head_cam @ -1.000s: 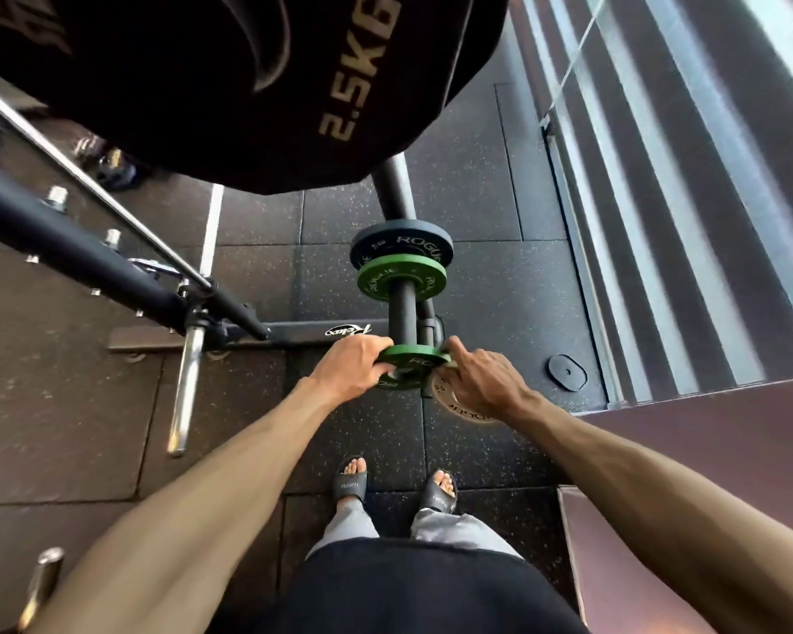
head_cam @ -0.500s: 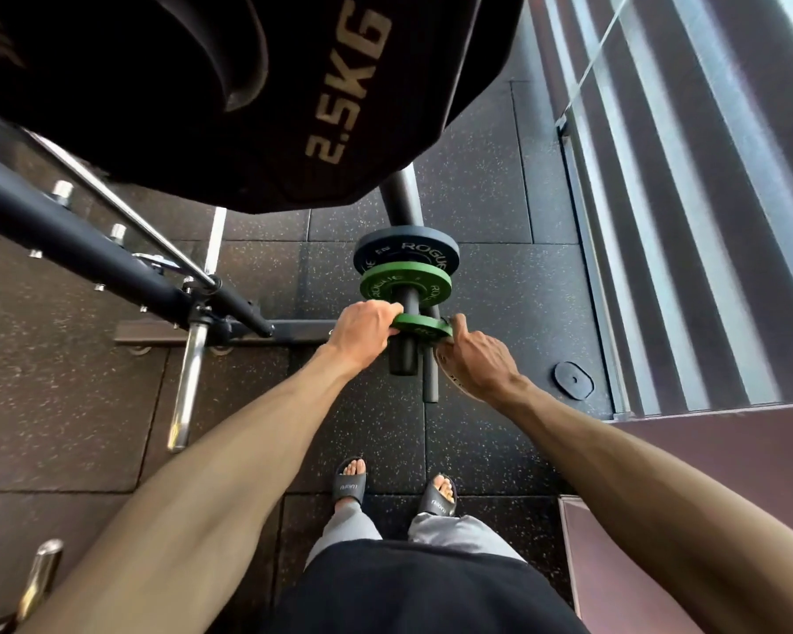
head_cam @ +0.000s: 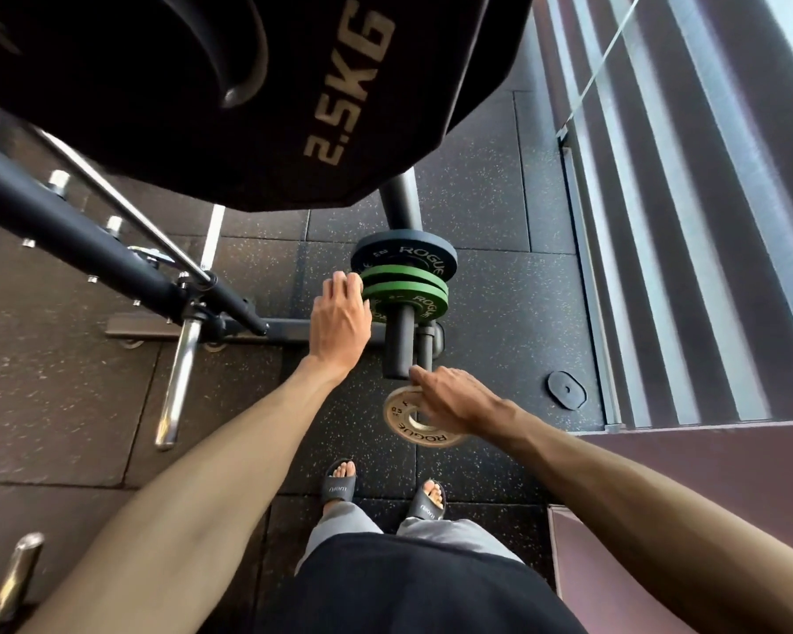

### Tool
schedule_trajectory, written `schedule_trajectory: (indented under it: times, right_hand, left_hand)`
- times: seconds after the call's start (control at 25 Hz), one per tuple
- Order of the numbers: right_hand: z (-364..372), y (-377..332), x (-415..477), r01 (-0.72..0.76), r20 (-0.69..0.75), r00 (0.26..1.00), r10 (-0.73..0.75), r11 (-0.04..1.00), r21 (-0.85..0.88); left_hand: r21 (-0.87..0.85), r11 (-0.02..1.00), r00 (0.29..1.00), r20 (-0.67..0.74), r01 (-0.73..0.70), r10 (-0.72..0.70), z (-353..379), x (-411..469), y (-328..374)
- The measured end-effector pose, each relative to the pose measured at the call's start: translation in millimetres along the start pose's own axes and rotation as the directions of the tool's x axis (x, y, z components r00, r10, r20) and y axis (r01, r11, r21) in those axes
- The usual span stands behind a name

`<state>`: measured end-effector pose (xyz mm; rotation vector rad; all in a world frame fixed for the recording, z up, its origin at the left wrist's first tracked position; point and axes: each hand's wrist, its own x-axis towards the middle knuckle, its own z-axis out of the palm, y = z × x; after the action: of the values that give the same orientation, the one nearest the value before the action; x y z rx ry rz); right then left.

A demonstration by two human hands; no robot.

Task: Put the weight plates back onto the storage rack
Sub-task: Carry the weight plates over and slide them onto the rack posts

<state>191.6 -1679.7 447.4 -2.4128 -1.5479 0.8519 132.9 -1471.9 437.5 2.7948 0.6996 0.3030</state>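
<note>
Green plates (head_cam: 406, 292) sit stacked on the rack peg (head_cam: 400, 340); left hand (head_cam: 339, 320) rests open at their nine o'clock, right hand (head_cam: 454, 398) grips a tan plate (head_cam: 408, 418).

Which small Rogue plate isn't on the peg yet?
The tan round metal plate, in the right hand; the dark and green ones are on the peg.

Rack peg (head_cam: 404, 340) carries green plates (head_cam: 406, 290), black plate (head_cam: 404, 256).
</note>
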Motion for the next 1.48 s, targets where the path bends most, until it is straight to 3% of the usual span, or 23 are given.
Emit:
schedule_trajectory:
  times: [0.08,0.12,0.2,0.28,0.36,0.44,0.6,0.68,0.76,0.92,1.0,1.12,1.2,1.32,1.48]
  right_hand:
    - [2.3,-13.3,8.5,0.005,-0.062,0.998,-0.001,0.998,0.068]
    - [3.3,-18.6,12.7,0.003,-0.101,0.995,0.009,0.993,0.12]
    - [3.7,-22.1,21.4,-0.001,-0.192,0.98,0.043,0.977,0.215]
    - [2.0,-19.4,27.7,-0.005,-0.248,0.967,0.065,0.972,0.237]
    - [3.4,-14.5,29.0,-0.025,-0.265,0.961,0.081,0.978,0.207]
    - [6.9,-10.3,26.1,-0.047,-0.276,0.959,0.073,0.994,0.1]
    - [2.2,-4.0,25.1,-0.05,-0.362,0.932,0.006,0.992,-0.114]
    - [-9.3,1.8,31.5,-0.123,-0.389,0.918,0.079,0.988,-0.091]
    - [-21.5,9.1,40.8,-0.213,-0.42,0.891,0.176,0.976,-0.044]
    - [-37.2,14.0,50.6,-0.299,-0.471,0.842,0.263,0.954,-0.001]
    - [-39.3,8.6,49.2,-0.228,-0.508,0.846,0.163,0.971,-0.067]
    - [-37.4,-17.2,54.3,0.013,-0.473,0.877,-0.086,0.988,-0.156]
    - [-29.5,-44.4,68.1,0.143,-0.389,0.902,-0.189,0.979,-0.145]
    - [-4.9,-94.9,98.8,0.203,-0.225,0.947,-0.229,0.971,-0.129]
    - [45.9,-190.0,140.2,0.269,0.157,0.957,-0.242,0.946,-0.182]
  left_hand:
    - [-0.021,0.986,0.962,0.226,0.165,-0.156,4.6,-21.4,-10.0]
    - [-0.031,0.971,0.891,0.406,0.237,-0.205,7.1,-31.0,-15.1]
    - [-0.109,0.932,0.684,0.709,0.347,-0.172,7.6,-45.0,-22.0]
    - [-0.21,0.863,0.57,0.815,0.46,-0.105,-0.5,-53.3,-21.8]
    - [-0.303,0.776,0.562,0.823,0.553,-0.079,-3.8,-55.9,-21.9]
    - [-0.329,0.772,0.617,0.781,0.544,-0.101,-0.6,-58.6,-19.8]
    - [-0.278,0.877,0.846,0.482,0.393,-0.226,11.6,-58.4,-11.1]
    - [-0.294,0.873,0.897,0.338,0.389,-0.286,14.4,-51.7,-1.7]
    - [-0.357,0.829,0.901,0.234,0.429,-0.365,13.8,-35.3,11.6]
    - [-0.422,0.768,0.875,0.195,0.482,-0.442,10.4,-3.9,30.2]
    - [-0.387,0.766,0.858,0.217,0.514,-0.466,8.5,-3.6,28.6]
    - [-0.324,0.736,0.803,0.286,0.595,-0.523,3.1,-20.4,10.6]
    - [-0.199,0.732,0.734,0.408,0.652,-0.543,-2.3,-42.1,-12.3]
    - [-0.092,0.637,0.56,0.582,0.765,-0.589,-15.9,-97.7,-64.3]
    - [-0.1,0.481,0.444,0.579,0.871,-0.683,-54.0,-193.7,-147.1]
